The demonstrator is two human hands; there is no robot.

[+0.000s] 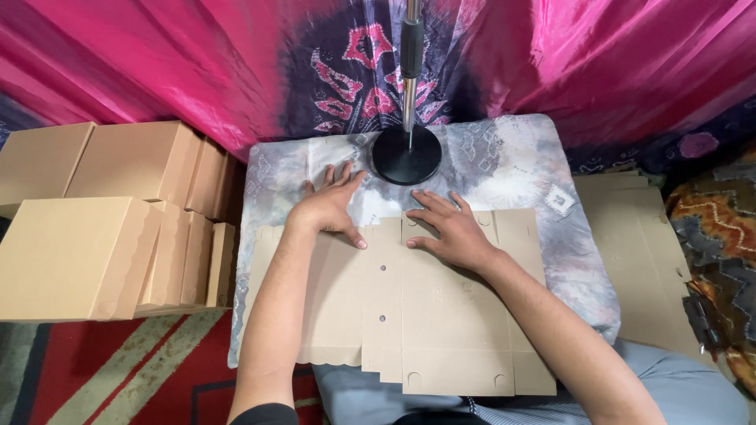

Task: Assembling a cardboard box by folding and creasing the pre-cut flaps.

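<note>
A flat, unfolded brown cardboard box blank (409, 307) with small holes and cut flaps lies on a low table covered by a grey patterned cloth (512, 165). My left hand (327, 206) rests palm down at the blank's far left edge, fingers spread, partly on the cloth. Pressed flat on the blank's far middle is my right hand (449, 230), fingers pointing left. Neither hand grips anything.
A black round stand base (406, 155) with a metal pole sits just beyond my hands. Folded brown boxes (79, 252) are stacked at left. More flat cardboard blanks (638, 260) lie at right. Pink and purple fabric (197, 63) hangs behind.
</note>
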